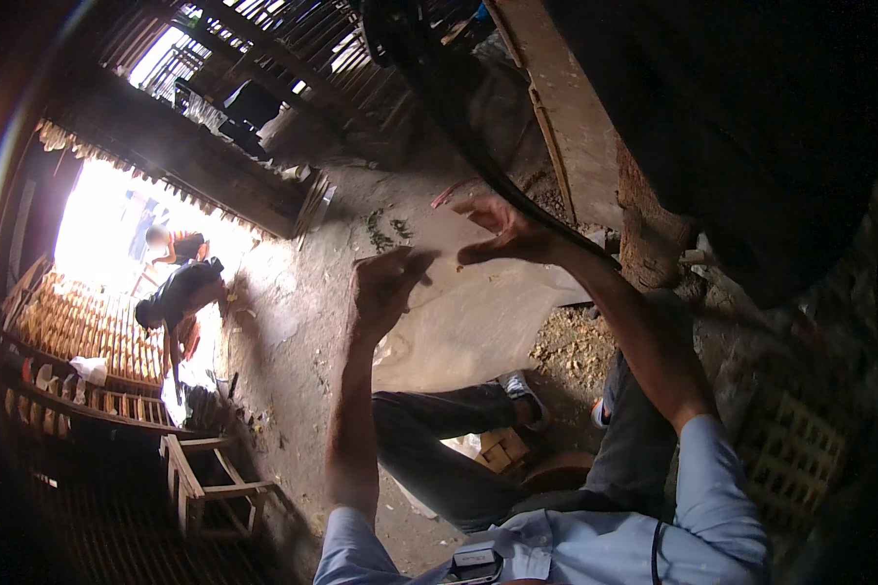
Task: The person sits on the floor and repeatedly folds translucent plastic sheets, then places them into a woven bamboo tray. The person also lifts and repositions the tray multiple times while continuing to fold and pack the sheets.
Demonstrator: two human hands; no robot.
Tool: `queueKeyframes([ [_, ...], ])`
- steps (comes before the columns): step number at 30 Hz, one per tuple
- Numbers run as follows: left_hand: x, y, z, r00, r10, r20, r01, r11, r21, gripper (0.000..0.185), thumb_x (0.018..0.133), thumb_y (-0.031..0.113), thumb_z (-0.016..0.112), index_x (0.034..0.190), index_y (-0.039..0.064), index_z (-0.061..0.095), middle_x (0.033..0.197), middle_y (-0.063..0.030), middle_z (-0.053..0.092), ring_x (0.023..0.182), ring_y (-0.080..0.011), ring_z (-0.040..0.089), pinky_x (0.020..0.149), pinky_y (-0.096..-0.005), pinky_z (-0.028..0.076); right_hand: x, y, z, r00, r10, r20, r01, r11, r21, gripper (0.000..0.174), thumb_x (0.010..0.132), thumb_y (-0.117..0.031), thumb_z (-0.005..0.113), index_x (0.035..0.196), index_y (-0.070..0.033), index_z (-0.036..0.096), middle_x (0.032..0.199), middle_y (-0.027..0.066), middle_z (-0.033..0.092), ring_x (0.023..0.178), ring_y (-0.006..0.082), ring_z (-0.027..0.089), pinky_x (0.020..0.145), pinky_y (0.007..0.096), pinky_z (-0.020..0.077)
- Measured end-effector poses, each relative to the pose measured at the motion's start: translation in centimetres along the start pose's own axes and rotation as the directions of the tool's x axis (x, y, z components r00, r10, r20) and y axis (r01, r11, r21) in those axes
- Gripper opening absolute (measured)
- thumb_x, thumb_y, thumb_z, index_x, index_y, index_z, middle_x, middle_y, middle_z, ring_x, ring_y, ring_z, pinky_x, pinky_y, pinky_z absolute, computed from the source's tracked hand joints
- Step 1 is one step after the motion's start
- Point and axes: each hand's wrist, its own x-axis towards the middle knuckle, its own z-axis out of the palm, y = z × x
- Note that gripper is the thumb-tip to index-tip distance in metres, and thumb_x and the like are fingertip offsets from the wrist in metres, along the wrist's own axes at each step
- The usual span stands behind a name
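Both my hands are raised over a pale translucent sheet [475, 322] spread on the dirt floor. My left hand [386, 287] has its fingers bent and blurred, pointing towards the right hand; whether anything thin lies between them is hard to tell. A short gap separates it from my right hand [505, 230], whose thumb and fingers are spread with nothing visible in them. A long dark strap or cable [475, 146] runs down from the top and passes across my right wrist. Yellowish chips or shavings [574, 344] lie beside the sheet, near my shoe [523, 398].
A wooden stool frame [212, 482] stands at the lower left. Two people, one bending [183, 292], are by the bright doorway. A brick post [647, 241] and pale board [574, 110] rise at right, above a slatted crate [797, 453]. Green sprigs [380, 230] lie ahead.
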Motion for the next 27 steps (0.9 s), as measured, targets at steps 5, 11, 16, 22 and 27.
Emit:
queueKeyframes([
  [5, -0.2, -1.0, -0.2, 0.986, 0.156, -0.056, -0.158, 0.987, -0.026, 0.017, 0.097, 0.017, 0.07, 0.108, 0.006, 0.076, 0.072, 0.0001, 0.071, 0.049, -0.0021, 0.052, 0.043, -0.0208, 0.041, -0.7, -1.4, 0.9, 0.924, 0.203, 0.325, -0.302, 0.908, 0.291, 0.042, 0.075, -0.034, 0.09, 0.09, 0.001, 0.071, 0.08, 0.0062, 0.072, 0.072, 0.0151, 0.068, 0.067, 0.0307, 0.0567],
  [11, 1.3, 1.0, 0.3, 0.999, 0.025, -0.048, -0.024, 0.999, 0.028, 0.015, 0.094, 0.008, 0.072, 0.107, 0.001, 0.076, 0.081, -0.005, 0.075, 0.055, -0.0032, 0.057, 0.048, -0.0204, 0.043, -1.8, 0.9, -2.1, 0.982, 0.019, 0.189, 0.067, 0.897, -0.436, 0.061, 0.071, -0.06, 0.083, 0.08, -0.001, 0.068, 0.065, 0.0091, 0.063, 0.06, 0.0148, 0.056, 0.057, 0.0338, 0.0461],
  [16, 0.6, -4.2, -3.6, 0.981, 0.146, -0.126, -0.171, 0.962, -0.211, 0.02, 0.094, 0.003, 0.069, 0.113, 0.001, 0.072, 0.099, -0.0119, 0.076, 0.072, -0.0138, 0.07, 0.055, -0.0239, 0.052, -0.2, 0.2, 1.1, 0.893, 0.104, 0.437, -0.02, 0.981, -0.193, 0.05, 0.073, -0.051, 0.079, 0.081, -0.003, 0.07, 0.062, 0.0075, 0.059, 0.06, 0.0214, 0.06, 0.065, 0.0372, 0.0506],
  [22, -0.1, 2.0, -4.9, 0.99, -0.058, -0.125, 0.073, 0.99, 0.119, 0.02, 0.094, 0.006, 0.07, 0.113, 0.006, 0.073, 0.09, -0.0084, 0.075, 0.063, -0.0165, 0.068, 0.046, -0.0249, 0.048, -0.9, 0.2, 0.9, 0.981, -0.075, 0.181, 0.126, 0.949, -0.29, 0.054, 0.075, -0.056, 0.077, 0.072, -0.003, 0.067, 0.06, 0.0052, 0.055, 0.058, 0.0225, 0.059, 0.068, 0.04, 0.0513],
  [27, 0.4, -4.0, -7.8, 0.924, 0.312, -0.223, -0.372, 0.868, -0.327, 0.012, 0.092, -0.003, 0.065, 0.098, 0.005, 0.074, 0.101, -0.0139, 0.071, 0.072, -0.0242, 0.068, 0.069, -0.0416, 0.059, 0.8, 2.9, 2.6, 0.913, 0.059, 0.405, 0.112, 0.915, -0.387, 0.055, 0.083, -0.06, 0.07, 0.071, -0.006, 0.065, 0.073, 0.0072, 0.059, 0.073, 0.0258, 0.061, 0.074, 0.0421, 0.0506],
])
